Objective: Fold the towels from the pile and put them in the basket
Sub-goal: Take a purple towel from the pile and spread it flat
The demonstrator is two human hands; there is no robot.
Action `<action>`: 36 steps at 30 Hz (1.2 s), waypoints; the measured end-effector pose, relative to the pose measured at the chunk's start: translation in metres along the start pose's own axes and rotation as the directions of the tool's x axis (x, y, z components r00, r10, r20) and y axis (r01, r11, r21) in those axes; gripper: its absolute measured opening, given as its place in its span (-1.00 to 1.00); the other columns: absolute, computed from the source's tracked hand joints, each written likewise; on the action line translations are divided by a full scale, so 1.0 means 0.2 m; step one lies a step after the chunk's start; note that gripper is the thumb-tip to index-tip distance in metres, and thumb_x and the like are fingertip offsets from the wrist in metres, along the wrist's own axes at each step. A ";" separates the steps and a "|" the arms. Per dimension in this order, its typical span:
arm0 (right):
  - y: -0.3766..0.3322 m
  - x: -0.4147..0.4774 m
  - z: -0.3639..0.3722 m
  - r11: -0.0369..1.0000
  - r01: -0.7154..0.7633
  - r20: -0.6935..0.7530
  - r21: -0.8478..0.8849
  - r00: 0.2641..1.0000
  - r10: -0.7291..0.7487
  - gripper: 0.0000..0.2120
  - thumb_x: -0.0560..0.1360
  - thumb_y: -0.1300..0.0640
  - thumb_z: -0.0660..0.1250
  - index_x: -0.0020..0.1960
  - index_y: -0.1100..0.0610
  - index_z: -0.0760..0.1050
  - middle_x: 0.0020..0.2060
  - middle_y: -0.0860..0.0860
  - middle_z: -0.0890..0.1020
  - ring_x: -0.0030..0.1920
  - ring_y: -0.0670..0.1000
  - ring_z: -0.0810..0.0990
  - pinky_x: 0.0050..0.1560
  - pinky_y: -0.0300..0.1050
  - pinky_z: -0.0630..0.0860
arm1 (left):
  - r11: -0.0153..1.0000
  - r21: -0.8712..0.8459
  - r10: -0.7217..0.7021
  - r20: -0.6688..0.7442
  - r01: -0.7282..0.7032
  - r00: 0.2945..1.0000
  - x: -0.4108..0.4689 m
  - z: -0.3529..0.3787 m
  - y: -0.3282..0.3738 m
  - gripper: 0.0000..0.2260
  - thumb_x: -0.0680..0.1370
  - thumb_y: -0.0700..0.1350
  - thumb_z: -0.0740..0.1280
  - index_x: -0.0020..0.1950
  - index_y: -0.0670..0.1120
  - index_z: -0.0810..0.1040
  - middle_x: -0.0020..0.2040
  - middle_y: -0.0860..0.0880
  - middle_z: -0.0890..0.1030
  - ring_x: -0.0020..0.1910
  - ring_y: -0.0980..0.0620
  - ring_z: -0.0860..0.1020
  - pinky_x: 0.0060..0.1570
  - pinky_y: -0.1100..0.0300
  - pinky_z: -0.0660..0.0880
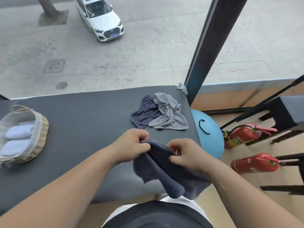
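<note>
Pinching navy towel (pixel 164 170) with left hand (pixel 131 146) and right hand (pixel 189 156); basket (pixel 44 129) holds two pale towels (pixel 19 131)

Table (pixel 85 116) w/ basket (pixel 43 134), towel pile (pixel 162 112)

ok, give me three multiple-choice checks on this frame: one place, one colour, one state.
1. Where does the basket sit?
A) left end of the table
B) on the floor
C) right end of the table

2. What colour is the held towel?
A) white
B) dark blue
C) red

3. How is that towel held?
A) gripped by both the left hand and the right hand
B) lying flat, untouched
C) pinched by one hand only

Key: 1 A, its wicker rim stands on the dark tabletop at the left. 2 B, the cloth is navy. 3 A, fingers of both hands curl round its bunched top.
</note>
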State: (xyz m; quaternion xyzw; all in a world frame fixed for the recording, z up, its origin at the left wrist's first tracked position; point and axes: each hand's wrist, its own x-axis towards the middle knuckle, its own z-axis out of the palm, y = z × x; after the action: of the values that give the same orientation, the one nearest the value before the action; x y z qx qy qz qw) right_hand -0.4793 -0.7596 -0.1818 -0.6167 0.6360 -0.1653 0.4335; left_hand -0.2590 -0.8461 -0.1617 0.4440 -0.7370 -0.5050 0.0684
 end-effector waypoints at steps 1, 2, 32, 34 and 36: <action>0.01 -0.02 0.05 0.996 -0.024 -0.004 -0.091 1.000 0.024 -0.89 0.36 0.16 0.37 -0.20 -0.05 0.58 -0.36 -0.16 0.58 -0.33 -0.13 0.47 -0.28 -0.25 0.42 | 1.000 -0.018 0.001 -0.016 -0.001 1.000 -0.06 -0.02 -0.02 -0.86 0.30 -0.13 0.23 -0.39 -0.04 0.27 -0.44 0.10 0.25 -0.42 0.11 0.22 -0.39 0.16 0.17; 0.02 -0.03 0.11 0.980 -0.065 -0.015 -0.187 0.998 0.063 -0.93 0.36 0.13 0.34 -0.22 -0.03 0.56 -0.35 -0.14 0.58 -0.30 -0.11 0.49 -0.26 -0.20 0.42 | 0.999 -0.035 -0.001 -0.025 0.000 1.000 -0.12 -0.04 -0.04 -0.86 0.30 -0.15 0.23 -0.39 -0.03 0.27 -0.44 0.09 0.24 -0.42 0.10 0.21 -0.41 0.17 0.16; 0.18 -0.58 0.89 0.835 -0.061 0.118 -0.547 0.982 0.149 -0.31 0.45 -0.46 -0.05 -0.22 0.07 0.57 -0.36 -0.02 0.61 -0.27 0.06 0.53 -0.21 0.01 0.47 | 0.897 0.024 -0.402 -0.374 0.442 0.836 -1.05 0.09 -0.86 -0.80 0.57 -0.09 0.27 -0.20 -0.14 0.40 -0.31 -0.09 0.51 -0.30 -0.13 0.45 -0.41 0.08 0.36; 0.26 -0.58 0.84 0.793 0.049 0.154 -0.607 0.987 0.056 -0.31 0.49 -0.44 -0.06 -0.23 0.11 0.54 -0.39 0.00 0.57 -0.29 0.09 0.49 -0.24 -0.01 0.35 | 0.880 0.008 -0.433 -0.396 0.475 0.810 -1.02 0.17 -0.88 -0.79 0.58 -0.08 0.27 -0.21 -0.12 0.38 -0.30 -0.09 0.52 -0.28 -0.12 0.45 -0.34 0.08 0.36; 0.35 -0.58 0.78 0.764 0.105 0.184 -0.637 0.983 0.019 -0.47 0.58 -0.31 0.10 -0.21 0.10 0.54 -0.36 -0.01 0.52 -0.24 0.07 0.44 -0.21 -0.05 0.26 | 0.860 -0.016 -0.469 -0.421 0.511 0.776 -0.98 0.25 -0.89 -0.77 0.57 -0.09 0.29 -0.24 -0.10 0.36 -0.32 -0.07 0.51 -0.29 -0.10 0.43 -0.31 0.08 0.35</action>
State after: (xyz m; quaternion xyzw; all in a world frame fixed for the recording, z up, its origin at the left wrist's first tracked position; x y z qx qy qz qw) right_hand -0.4220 -0.5885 -0.2824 -0.7546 0.5980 0.1091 0.2471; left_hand -0.0647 -0.6881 -0.2615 0.7190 -0.5888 -0.3634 0.0657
